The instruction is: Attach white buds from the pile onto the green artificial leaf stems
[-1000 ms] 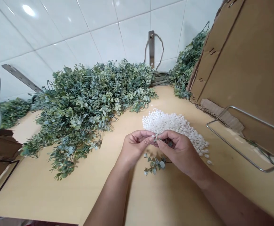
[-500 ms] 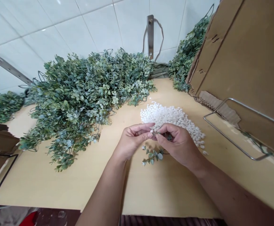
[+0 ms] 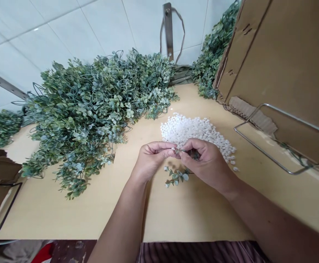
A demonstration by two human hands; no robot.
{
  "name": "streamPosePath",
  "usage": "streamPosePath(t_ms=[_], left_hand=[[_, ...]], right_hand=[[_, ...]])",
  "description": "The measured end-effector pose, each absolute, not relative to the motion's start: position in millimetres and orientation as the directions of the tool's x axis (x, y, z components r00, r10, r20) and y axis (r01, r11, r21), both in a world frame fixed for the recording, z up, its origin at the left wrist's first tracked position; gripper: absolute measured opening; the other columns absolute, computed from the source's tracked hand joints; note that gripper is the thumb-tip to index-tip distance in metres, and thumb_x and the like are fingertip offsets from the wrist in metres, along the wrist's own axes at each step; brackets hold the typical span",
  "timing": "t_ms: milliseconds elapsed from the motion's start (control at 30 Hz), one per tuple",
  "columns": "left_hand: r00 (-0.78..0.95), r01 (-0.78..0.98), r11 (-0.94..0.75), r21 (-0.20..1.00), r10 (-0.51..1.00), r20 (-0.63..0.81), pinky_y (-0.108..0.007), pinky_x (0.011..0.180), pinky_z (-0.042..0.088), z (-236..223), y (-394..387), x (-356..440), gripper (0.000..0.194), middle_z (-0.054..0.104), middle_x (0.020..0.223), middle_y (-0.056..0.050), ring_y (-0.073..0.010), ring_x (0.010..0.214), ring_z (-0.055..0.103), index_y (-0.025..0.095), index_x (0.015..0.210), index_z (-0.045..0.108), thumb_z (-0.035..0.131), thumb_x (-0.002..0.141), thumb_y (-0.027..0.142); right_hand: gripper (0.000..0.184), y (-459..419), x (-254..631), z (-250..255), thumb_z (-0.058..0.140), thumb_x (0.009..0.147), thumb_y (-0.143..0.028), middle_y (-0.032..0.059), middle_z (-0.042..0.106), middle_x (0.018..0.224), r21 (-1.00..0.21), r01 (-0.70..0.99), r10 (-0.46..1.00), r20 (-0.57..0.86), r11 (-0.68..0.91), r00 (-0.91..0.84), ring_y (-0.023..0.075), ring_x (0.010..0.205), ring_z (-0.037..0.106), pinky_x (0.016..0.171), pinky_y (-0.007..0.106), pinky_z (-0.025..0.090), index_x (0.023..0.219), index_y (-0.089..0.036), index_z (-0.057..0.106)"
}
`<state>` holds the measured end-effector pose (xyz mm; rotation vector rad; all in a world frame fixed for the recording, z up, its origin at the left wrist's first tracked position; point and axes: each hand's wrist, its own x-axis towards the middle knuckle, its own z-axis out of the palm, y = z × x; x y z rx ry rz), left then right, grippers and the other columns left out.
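My left hand (image 3: pixel 148 162) pinches a small white piece (image 3: pixel 173 149) between thumb and fingertips. Closed on an artificial leaf sprig (image 3: pixel 177 177), my right hand (image 3: pixel 210 166) meets the left, the fingertips nearly touching. The sprig's leafy end hangs below the right fingers, and its stem is partly hidden in them. Fingers cover most of the spot where the white piece and the stem meet, so I cannot tell whether they are joined. Just behind both hands lies a spread pile of small white plastic pieces (image 3: pixel 195 129).
A big heap of artificial greenery (image 3: pixel 93 102) fills the table's left and back. More greenery (image 3: pixel 214 51) stands at the back right, beside a large cardboard box (image 3: pixel 285 65). A bent metal wire frame (image 3: pixel 266 153) juts over the table (image 3: pixel 115 215) at right.
The view has shifted slightly. Both hands stay together, and the left fingertips have closed further over the white piece, which shows less now.
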<state>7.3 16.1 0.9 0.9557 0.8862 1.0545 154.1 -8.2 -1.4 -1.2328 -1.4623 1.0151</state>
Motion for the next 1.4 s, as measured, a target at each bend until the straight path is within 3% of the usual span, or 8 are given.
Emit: streamPosePath(t_ms=[333,700,1133,1267,1400], left_hand=[[0.216,-0.240,0.176,0.955,0.968,-0.124,-0.023,0.061,0.054,1.2,16.2,9.3,0.021,0.071,0.057,-0.002,-0.0119,0.054,0.065,0.017,0.062,0.074,0.085,0.046,0.024],[0.232,-0.191,0.204,0.960,0.960,-0.158,-0.018,0.058,0.050,-5.7,17.9,11.8,0.024,0.070,0.058,0.000,-0.0075,0.054,0.061,0.015,0.058,0.072,0.087,0.042,0.025],[0.333,-0.350,0.264,0.899,0.932,-0.144,-0.027,0.065,0.047,-9.2,23.7,17.2,0.038,0.065,0.055,0.000,-0.0107,0.053,0.059,0.012,0.063,0.069,0.086,0.039,0.037],[0.241,-0.332,0.191,0.924,0.964,-0.113,-0.025,0.062,0.043,-16.4,27.9,15.3,0.040,0.064,0.057,0.000,-0.0083,0.053,0.054,0.012,0.064,0.069,0.081,0.045,0.045],[0.161,-0.329,0.175,0.928,0.979,-0.128,-0.023,0.057,0.038,-20.6,32.5,13.2,0.041,0.061,0.056,0.001,-0.0064,0.051,0.049,0.012,0.062,0.068,0.079,0.046,0.049]], right_hand=[[0.011,-8.2,153.4,-1.9,0.051,0.067,-0.025,-0.0019,0.048,0.054,-0.957,0.234,0.985,0.170,0.172,-0.029,0.0100,0.049,0.045,0.047,0.023,0.038,0.059,-0.018,0.048],[0.011,-8.2,151.3,-8.0,0.049,0.064,-0.026,0.0009,0.055,0.053,-0.941,0.307,0.989,0.150,0.141,0.006,0.0119,0.050,0.049,0.048,0.024,0.041,0.057,-0.018,0.051],[0.018,-2.5,157.8,-8.9,0.059,0.064,-0.038,0.0025,0.063,0.055,-0.956,0.279,0.996,0.094,0.089,0.006,0.0179,0.057,0.060,0.049,0.026,0.047,0.061,-0.020,0.062],[0.019,0.9,163.5,-6.1,0.068,0.061,-0.040,0.0046,0.069,0.064,-0.981,0.188,0.998,0.052,0.048,0.017,0.0209,0.064,0.065,0.062,0.032,0.054,0.062,-0.022,0.064],[0.015,-12.1,182.4,-3.2,0.066,0.070,-0.040,0.0068,0.068,0.065,-0.968,0.251,0.998,0.037,0.026,0.040,0.0224,0.062,0.066,0.058,0.033,0.054,0.062,-0.027,0.064]])
